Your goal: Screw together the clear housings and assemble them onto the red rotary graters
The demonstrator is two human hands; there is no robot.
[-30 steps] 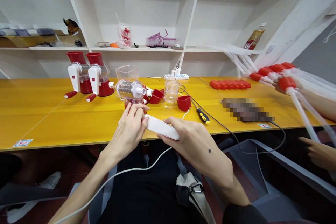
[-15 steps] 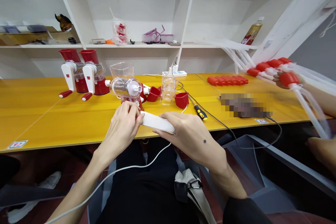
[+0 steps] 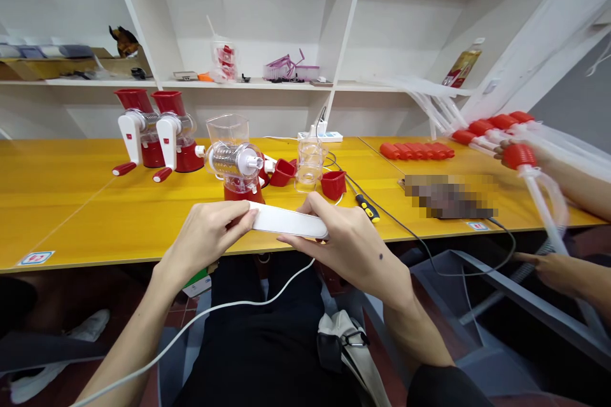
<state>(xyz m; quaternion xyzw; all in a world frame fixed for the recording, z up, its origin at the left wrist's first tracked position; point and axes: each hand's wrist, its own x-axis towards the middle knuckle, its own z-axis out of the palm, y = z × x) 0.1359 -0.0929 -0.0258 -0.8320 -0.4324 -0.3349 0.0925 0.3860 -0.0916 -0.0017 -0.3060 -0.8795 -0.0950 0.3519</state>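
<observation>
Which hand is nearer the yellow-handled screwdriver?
Right. The right hand is just left of the yellow-handled screwdriver; the left hand is farther left, at the far end of the white handle.

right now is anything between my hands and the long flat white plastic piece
Nothing visible does. The left hand pinches one end of the long flat white plastic piece and the right hand grips the other end, both in direct contact with it, near the front edge of the yellow table.

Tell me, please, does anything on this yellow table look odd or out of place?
One thing: the clear-hoppered rotary grater shows no white crank arm, unlike the two red-hoppered graters to its left. Nothing looks spilled or broken.
</observation>
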